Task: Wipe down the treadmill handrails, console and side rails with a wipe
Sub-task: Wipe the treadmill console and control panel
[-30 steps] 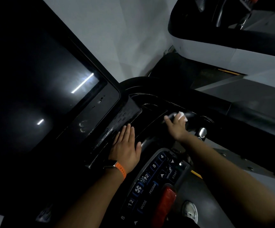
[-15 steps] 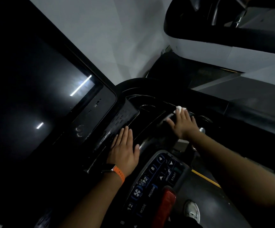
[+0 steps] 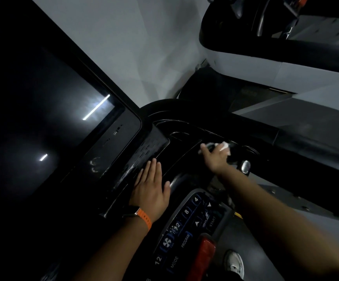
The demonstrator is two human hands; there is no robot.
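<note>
Up-left of the keypad (image 3: 187,226), my left hand (image 3: 151,191) lies flat, fingers straight, on the vented console panel (image 3: 150,147), holding nothing. The keypad reads MODE, PROGRAM and START, plus 12, 8 and 4. Up-right of it, my right hand (image 3: 215,157) bunches the wipe (image 3: 224,147) against the glossy console tray (image 3: 187,138). I judge the wipe soft, light and limp, best pinched by its gathered middle.

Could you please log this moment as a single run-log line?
right hand: holds wipe against console recess | left hand: flat on console panel | keypad: untouched
</note>
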